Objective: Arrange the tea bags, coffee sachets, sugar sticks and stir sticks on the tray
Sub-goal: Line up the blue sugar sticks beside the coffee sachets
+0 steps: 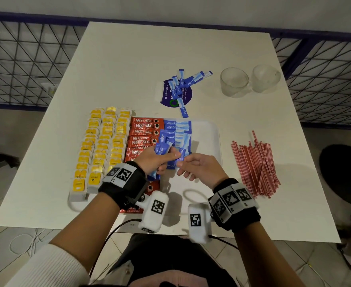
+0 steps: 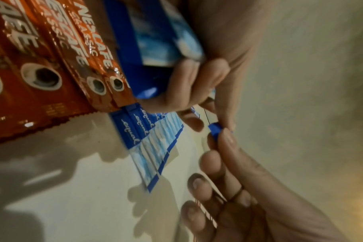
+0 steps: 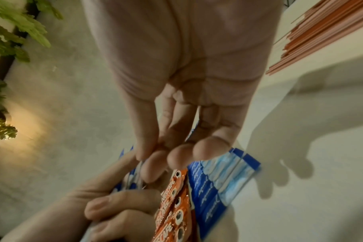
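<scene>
White table (image 1: 129, 59) beside dark mesh railing (image 1: 25, 65).
Left hand (image 1: 154, 160) grips a sugar-stick bundle (image 1: 162, 149); right hand (image 1: 201, 166) pinches one sugar stick (image 1: 180, 155), other fingers loosely spread.

Hidden near the desk's (image 1: 129, 59) front edge
The left hand (image 1: 151, 160) and wrist cover the nearest coffee sachets (image 1: 143, 133); small print is unreadable.

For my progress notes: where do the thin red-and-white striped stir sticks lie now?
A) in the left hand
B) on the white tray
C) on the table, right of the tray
C: the thin red-and-white striped stir sticks lie piled on the white table, right of the white tray.
</scene>
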Motion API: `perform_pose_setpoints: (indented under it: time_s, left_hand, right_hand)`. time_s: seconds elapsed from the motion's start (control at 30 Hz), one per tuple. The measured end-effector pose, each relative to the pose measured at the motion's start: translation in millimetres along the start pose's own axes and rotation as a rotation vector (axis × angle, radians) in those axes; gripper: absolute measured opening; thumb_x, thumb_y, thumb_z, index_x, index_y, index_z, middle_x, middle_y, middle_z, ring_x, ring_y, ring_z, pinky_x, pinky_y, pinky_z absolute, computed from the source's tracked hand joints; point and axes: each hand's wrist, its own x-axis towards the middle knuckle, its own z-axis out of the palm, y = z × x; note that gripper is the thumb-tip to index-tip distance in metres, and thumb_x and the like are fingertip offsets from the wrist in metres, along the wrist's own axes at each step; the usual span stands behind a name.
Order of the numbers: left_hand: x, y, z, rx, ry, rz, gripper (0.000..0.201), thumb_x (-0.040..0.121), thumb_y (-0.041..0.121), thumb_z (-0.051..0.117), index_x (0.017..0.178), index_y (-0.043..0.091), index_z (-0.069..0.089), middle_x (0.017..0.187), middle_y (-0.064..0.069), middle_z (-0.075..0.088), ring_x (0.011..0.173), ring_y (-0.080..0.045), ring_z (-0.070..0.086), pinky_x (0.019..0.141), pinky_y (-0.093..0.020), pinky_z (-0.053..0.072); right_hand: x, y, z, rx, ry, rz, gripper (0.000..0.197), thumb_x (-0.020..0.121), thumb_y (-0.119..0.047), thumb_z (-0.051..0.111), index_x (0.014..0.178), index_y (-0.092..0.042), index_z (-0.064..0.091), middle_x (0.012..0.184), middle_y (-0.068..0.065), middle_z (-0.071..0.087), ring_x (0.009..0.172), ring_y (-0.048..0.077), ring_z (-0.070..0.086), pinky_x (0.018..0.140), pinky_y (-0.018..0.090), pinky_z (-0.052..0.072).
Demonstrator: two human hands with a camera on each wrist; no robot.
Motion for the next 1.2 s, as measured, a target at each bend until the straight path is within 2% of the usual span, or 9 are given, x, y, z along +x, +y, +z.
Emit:
perform_pose_setpoints:
  time_s: [0.17, 0.33, 0.47, 0.53, 0.67, 0.87, 0.97, 1.07, 1.2]
  left_hand:
    - [-4, 4, -6, 0.061, 0.035, -0.003, 0.008, 0.085, 0.01, 0.064, 0.085, 0.017, 0.061, 0.041, 0.006, 0.044, 0.035, -0.006, 0.033, 0.038, -0.016, 0.032]
    - [-6, 8, -11, 0.351, -0.041, -0.017, 0.006, 0.083, 0.007, 0.067, 0.083, 0.013, 0.064, 0.035, 0.008, 0.048, 0.028, -0.002, 0.031, 0.034, -0.013, 0.026]
    - [-4, 9, -10, 0.52, -0.096, -0.013, 0.009, 0.085, 0.011, 0.065, 0.094, 0.013, 0.063, 0.06, 0.004, 0.055, 0.038, -0.003, 0.039, 0.038, -0.01, 0.032]
    - [-4, 10, -9, 0.626, -0.111, 0.016, 0.013, 0.086, 0.015, 0.064, 0.1, 0.014, 0.064, 0.078, 0.003, 0.061, 0.058, -0.005, 0.05, 0.051, -0.008, 0.04]
    - [-1, 7, -18, 0.686, -0.043, 0.028, 0.025, 0.086, 0.015, 0.064, 0.11, 0.009, 0.065, 0.114, -0.007, 0.065, 0.104, -0.022, 0.059, 0.089, -0.027, 0.044]
    - [4, 6, -24, 0.721, 0.101, 0.046, 0.021, 0.088, 0.023, 0.061, 0.105, 0.011, 0.064, 0.092, 0.002, 0.058, 0.086, -0.015, 0.053, 0.063, -0.019, 0.037]
    - [6, 6, -22, 0.759, 0.108, 0.027, 0.012, 0.088, 0.027, 0.061, 0.084, 0.016, 0.058, 0.076, 0.004, 0.054, 0.073, -0.013, 0.05, 0.056, -0.011, 0.032]
    - [8, 5, -17, 0.812, 0.074, 0.019, 0.017, 0.086, 0.027, 0.064, 0.091, 0.012, 0.058, 0.078, 0.003, 0.054, 0.079, -0.016, 0.051, 0.057, -0.015, 0.035]
    - [12, 4, -7, 0.979, 0.003, -0.011, 0.031, 0.083, 0.035, 0.066, 0.1, 0.009, 0.06, 0.096, -0.004, 0.062, 0.091, -0.022, 0.058, 0.076, -0.025, 0.042]
  right_hand:
    - [1, -3, -7, -0.049, 0.081, 0.059, 0.026, 0.09, -0.032, 0.056, 0.096, -0.009, 0.064, 0.073, 0.001, 0.066, 0.058, 0.01, 0.052, 0.054, 0.019, 0.041]
    - [6, -2, -24, 0.076, 0.198, 0.069, 0.021, 0.089, -0.018, 0.06, 0.108, -0.013, 0.054, 0.075, 0.004, 0.063, 0.056, 0.013, 0.053, 0.053, 0.023, 0.044]
    - [6, 3, -31, -0.046, 0.138, 0.111, 0.02, 0.083, -0.008, 0.065, 0.103, -0.006, 0.063, 0.074, 0.007, 0.063, 0.06, 0.016, 0.054, 0.063, 0.027, 0.046]
    - [6, 4, -32, -0.125, 0.101, 0.162, 0.005, 0.081, -0.006, 0.067, 0.086, -0.005, 0.067, 0.069, 0.008, 0.061, 0.061, 0.016, 0.053, 0.064, 0.025, 0.046]
    - [5, 7, -33, -0.169, 0.024, 0.314, 0.011, 0.079, 0.003, 0.065, 0.07, -0.004, 0.063, 0.061, 0.008, 0.054, 0.052, 0.012, 0.046, 0.05, 0.014, 0.043]
    - [9, 19, -28, -0.037, 0.0, 0.496, 0.027, 0.088, 0.009, 0.051, 0.063, -0.003, 0.051, 0.06, 0.01, 0.044, 0.03, 0.006, 0.036, 0.037, 0.013, 0.033]
    - [10, 19, -27, 0.006, 0.051, 0.497, 0.026, 0.089, 0.006, 0.052, 0.064, -0.003, 0.052, 0.04, 0.005, 0.047, 0.027, 0.005, 0.037, 0.035, 0.013, 0.032]
    - [15, 17, -23, -0.024, 0.049, 0.536, 0.029, 0.091, 0.002, 0.052, 0.064, -0.007, 0.049, 0.03, -0.002, 0.042, 0.024, 0.004, 0.034, 0.034, 0.012, 0.028]
    - [21, 14, -17, -0.142, 0.086, 0.598, 0.026, 0.089, -0.006, 0.058, 0.064, -0.005, 0.049, 0.047, 0.004, 0.046, 0.029, 0.008, 0.036, 0.034, 0.013, 0.031]
